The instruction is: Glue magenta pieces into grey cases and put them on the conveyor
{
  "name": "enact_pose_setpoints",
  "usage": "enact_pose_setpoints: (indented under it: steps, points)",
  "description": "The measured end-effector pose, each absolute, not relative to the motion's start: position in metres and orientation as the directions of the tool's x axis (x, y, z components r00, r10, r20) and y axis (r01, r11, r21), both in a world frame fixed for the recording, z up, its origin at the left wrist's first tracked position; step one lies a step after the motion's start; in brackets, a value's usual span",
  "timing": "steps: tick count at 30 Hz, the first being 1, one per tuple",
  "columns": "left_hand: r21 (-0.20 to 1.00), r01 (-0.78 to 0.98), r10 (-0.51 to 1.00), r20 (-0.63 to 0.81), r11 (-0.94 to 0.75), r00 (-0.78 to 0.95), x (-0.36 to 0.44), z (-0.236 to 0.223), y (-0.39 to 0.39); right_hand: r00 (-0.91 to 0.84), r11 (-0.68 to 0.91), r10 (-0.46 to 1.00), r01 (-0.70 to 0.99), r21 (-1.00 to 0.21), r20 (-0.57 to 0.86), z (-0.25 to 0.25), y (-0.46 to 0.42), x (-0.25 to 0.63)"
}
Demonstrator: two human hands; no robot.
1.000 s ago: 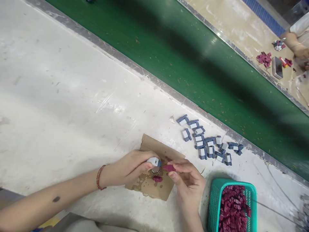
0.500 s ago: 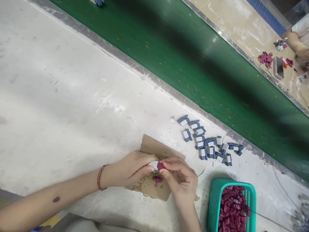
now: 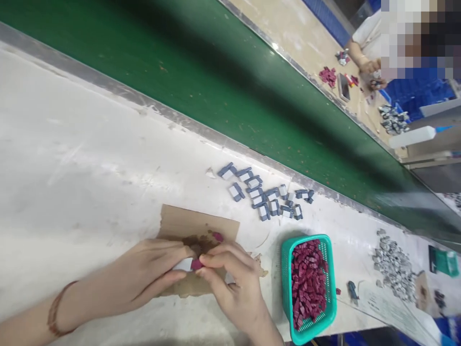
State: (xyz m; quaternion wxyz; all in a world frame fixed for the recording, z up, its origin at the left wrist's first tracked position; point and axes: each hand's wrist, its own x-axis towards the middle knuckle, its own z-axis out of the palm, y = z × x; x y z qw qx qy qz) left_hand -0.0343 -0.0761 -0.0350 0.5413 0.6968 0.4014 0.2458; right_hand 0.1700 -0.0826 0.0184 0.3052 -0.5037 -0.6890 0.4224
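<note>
Standing on the table (image 3: 90,192) to the right of a stained piece of cardboard (image 3: 198,221), a green basket (image 3: 287,278) is holding a heap of maroon parts (image 3: 309,278). Beyond the cardboard, a cluster of blue-grey pieces (image 3: 263,211) is lying near the table's edge, with the green belt (image 3: 180,81) running past behind it. A pile of pale parts (image 3: 394,266) is resting farther right. A loose maroon bit (image 3: 218,236) is sitting on the cardboard, just beyond the fingers. Across the belt, a co-worker's hand (image 3: 370,66) is resting near a phone (image 3: 344,87). Both of the person's own hands are covering the middle of the cardboard and hiding what is under them.

The left hand (image 3: 154,274) is pinching a grey piece (image 3: 184,264) between thumb and fingers, partly covering it. The right hand (image 3: 234,281) is closing thumb and forefinger on a maroon piece (image 3: 197,264), which is touching the grey piece's right end, above the cardboard.

Relative to 1.0 s ago, the two pieces are now meeting; then they were standing apart. They are matching the contact of 0.5 s ago. The view is shifting, now taking in more on the right; a round metal cap is no longer showing.
</note>
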Motion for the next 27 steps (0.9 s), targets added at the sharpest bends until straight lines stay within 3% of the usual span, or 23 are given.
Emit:
enact_pose_setpoints:
  steps: [4, 7, 9, 13, 18, 24, 27]
  points:
    - [0.925, 0.305, 0.791, -0.007, -0.227, 0.611, -0.037, -0.026, -0.053, -0.170, 0.162, 0.982, 0.537, -0.828, 0.082, 0.027, -0.098, 0.202]
    - [0.877, 0.446, 0.903, -0.032, -0.181, 0.429, -0.039, -0.015, -0.020, 0.225, -0.020, 0.956, 0.694, -0.720, 0.190, 0.027, -0.113, 0.247]
    - [0.817, 0.555, 0.956, -0.016, -0.156, 0.292, -0.039, -0.009, 0.007, 0.337, -0.155, 0.920, 0.781, -0.605, 0.200, 0.023, -0.120, 0.278]
    - [0.694, 0.679, 0.965, 0.093, -0.239, 0.246, -0.031, -0.005, 0.067, 0.141, -0.095, 0.985, 0.922, -0.374, 0.097, 0.010, -0.124, 0.316]
    - [0.578, 0.759, 0.952, 0.117, -0.298, 0.284, -0.011, -0.023, 0.128, -0.010, 0.044, 0.991, 0.966, -0.256, 0.133, -0.005, -0.119, 0.326]
    - [0.570, 0.672, 0.880, 0.265, -0.472, 0.393, -0.001, -0.037, 0.122, 0.033, 0.005, 0.993, 0.950, -0.312, 0.115, -0.006, -0.117, 0.330]
    - [0.626, 0.557, 0.797, 0.184, -0.546, 0.575, -0.001, -0.033, 0.097, 0.133, -0.096, 0.989, 0.897, -0.432, 0.057, 0.000, -0.119, 0.328]
